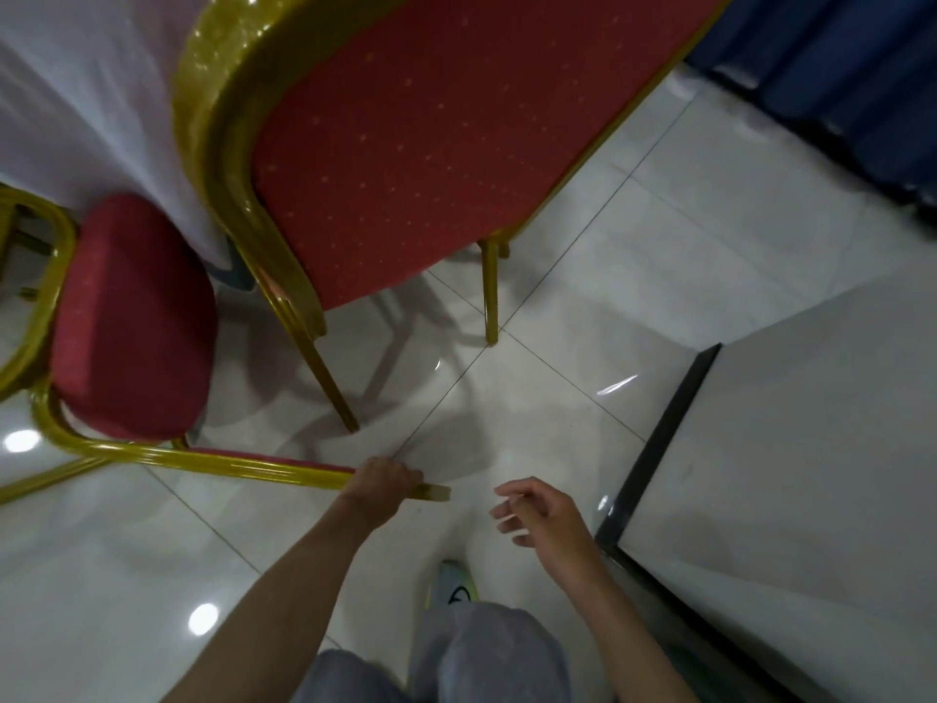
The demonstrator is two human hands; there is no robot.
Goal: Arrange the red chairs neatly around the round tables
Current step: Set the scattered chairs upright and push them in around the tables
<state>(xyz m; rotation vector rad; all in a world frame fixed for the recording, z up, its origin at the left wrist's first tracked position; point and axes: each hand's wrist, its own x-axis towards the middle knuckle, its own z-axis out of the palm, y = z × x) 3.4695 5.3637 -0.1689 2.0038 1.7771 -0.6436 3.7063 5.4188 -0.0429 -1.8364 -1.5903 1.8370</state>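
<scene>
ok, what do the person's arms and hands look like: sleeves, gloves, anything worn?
Bare left forearm and right forearm, no sleeves in view. On left hand and right hand no gloves, watch or ring visible. Also light grey trousers, white shoe with yellow-green trim.

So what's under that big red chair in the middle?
Glossy white floor tiles show under the big red chair, crossed by shadows of its gold legs. Its backrest hides the seat and front legs, so anything farther under there cannot be seen.
</scene>
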